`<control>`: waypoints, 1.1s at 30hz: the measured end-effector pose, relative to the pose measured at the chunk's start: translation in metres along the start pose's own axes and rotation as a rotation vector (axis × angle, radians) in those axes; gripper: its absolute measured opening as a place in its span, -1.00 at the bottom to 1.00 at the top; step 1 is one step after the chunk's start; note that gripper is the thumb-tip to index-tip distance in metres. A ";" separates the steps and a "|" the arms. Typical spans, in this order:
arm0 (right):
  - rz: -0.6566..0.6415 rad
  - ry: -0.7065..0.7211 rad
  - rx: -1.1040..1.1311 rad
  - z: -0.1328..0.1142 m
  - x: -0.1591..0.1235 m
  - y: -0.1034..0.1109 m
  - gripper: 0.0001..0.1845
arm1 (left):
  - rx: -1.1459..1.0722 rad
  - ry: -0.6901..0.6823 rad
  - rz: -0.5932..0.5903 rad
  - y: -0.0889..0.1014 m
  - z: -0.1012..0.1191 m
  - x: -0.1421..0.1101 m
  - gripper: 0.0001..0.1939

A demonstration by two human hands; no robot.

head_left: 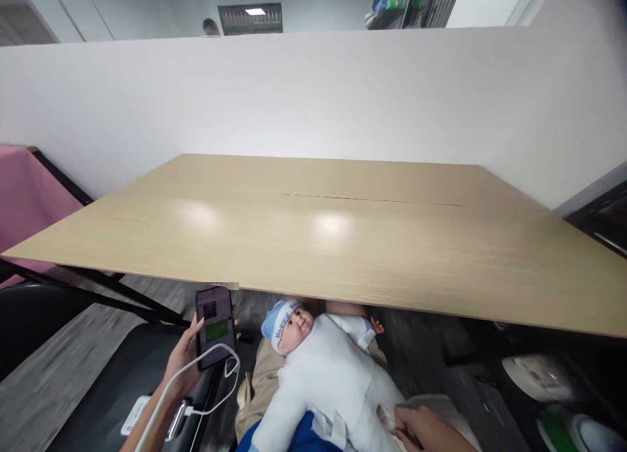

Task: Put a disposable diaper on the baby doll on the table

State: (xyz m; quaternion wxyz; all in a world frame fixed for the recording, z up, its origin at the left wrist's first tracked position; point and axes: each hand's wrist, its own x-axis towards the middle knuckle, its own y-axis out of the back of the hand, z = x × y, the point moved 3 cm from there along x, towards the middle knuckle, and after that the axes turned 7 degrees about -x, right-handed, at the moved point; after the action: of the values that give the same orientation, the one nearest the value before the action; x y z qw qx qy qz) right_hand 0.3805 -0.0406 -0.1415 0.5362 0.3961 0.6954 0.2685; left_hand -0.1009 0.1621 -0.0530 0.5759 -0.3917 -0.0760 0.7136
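Observation:
My left hand is wrapped round a smartphone, held upright left of my lap with its lit screen facing me. A white cable loops from near the phone down past my forearm. Across my lap lies a baby doll on its back, in white clothing and a blue-and-white cap. At the doll's lower right side is my right hand, its fingers curled closed against pale cloth. What those fingers pinch, if anything, is hidden.
A wooden table spans the view above my lap, with a white partition behind it. To my left stands a black chair with a white-and-silver item on its seat. Pink cloth hangs at far left. Beyond the partition, a person's head shows.

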 end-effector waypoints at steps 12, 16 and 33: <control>0.004 -0.086 0.006 -0.003 0.007 -0.002 -0.82 | -0.028 0.026 0.012 0.007 -0.001 0.002 -0.23; 0.007 -0.095 0.001 -0.004 0.010 0.000 -0.85 | -0.017 0.048 0.001 0.007 -0.003 0.001 -0.28; 0.030 -0.076 -0.022 -0.003 0.014 0.005 -0.85 | -0.013 0.016 0.016 0.027 -0.006 0.019 -0.37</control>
State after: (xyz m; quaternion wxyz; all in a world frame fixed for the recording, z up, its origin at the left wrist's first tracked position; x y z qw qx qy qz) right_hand 0.3778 -0.0257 -0.1440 0.5626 0.4105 0.6654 0.2687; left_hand -0.1185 0.1683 -0.0811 0.5680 -0.4019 -0.0728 0.7145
